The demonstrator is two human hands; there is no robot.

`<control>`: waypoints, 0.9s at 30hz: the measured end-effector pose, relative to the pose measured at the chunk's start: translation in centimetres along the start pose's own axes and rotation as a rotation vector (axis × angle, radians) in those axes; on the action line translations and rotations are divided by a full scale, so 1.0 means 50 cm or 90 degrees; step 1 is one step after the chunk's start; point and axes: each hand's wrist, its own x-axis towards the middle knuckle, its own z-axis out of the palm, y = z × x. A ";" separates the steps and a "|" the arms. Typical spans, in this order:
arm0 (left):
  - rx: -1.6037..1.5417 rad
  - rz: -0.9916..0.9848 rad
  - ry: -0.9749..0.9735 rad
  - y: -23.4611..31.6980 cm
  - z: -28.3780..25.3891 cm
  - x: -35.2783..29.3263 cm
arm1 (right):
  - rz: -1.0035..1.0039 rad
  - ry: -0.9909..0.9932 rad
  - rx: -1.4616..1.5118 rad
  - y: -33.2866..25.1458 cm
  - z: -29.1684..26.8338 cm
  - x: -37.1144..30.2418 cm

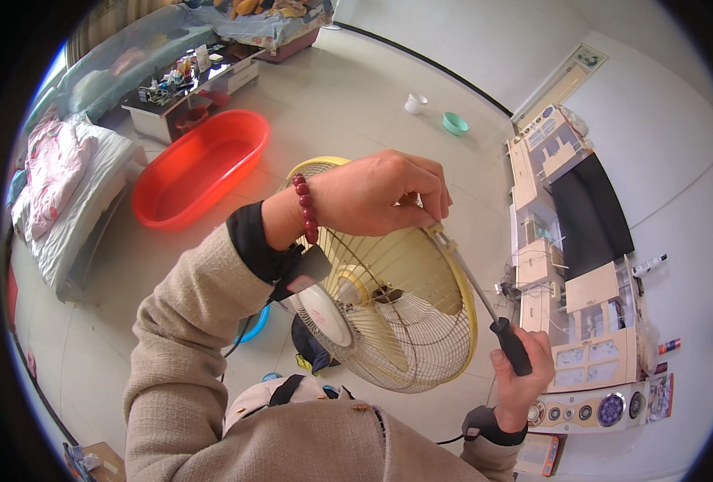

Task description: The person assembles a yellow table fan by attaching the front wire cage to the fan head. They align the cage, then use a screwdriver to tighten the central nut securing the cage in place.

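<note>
A fan with a round wire guard [405, 345] and a yellow rim is tilted in front of me, a pale round cap at its centre. My left hand [389, 193] reaches across its upper edge, fingers pinched at a small yellowish clip [437, 230] on the rim. The palm hides part of the guard. In my right hand [525, 373], at the lower right, is a screwdriver [511, 347], held by its black handle. Its metal shaft slants up and left to the clip, close to my left fingertips. Exactly where its tip sits is too small to tell.
A red oval tub [200, 169] stands on the floor at the left, near a low black-topped table [151, 104] bearing small items. Along the right wall runs a pale cabinet [537, 277] with a dark screen [590, 217]. A green basin [455, 124] lies far off.
</note>
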 end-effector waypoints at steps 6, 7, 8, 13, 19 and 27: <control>0.013 -0.045 -0.002 0.010 -0.002 -0.001 | 0.313 -0.061 0.318 -0.015 -0.010 0.000; 0.007 -0.045 -0.002 0.011 -0.002 0.000 | 0.311 -0.054 0.329 -0.014 -0.012 -0.002; 0.000 -0.045 -0.003 0.012 -0.002 0.000 | 0.318 -0.052 0.334 -0.012 -0.014 -0.003; 0.002 -0.039 -0.003 0.015 -0.001 0.001 | 0.025 -0.061 0.081 0.012 -0.026 0.015; -0.010 -0.055 0.004 0.019 0.002 -0.002 | -0.214 0.013 -0.091 0.015 -0.018 0.031; 0.005 -0.049 -0.005 0.022 0.002 -0.002 | -0.218 0.037 -0.112 0.016 -0.011 0.020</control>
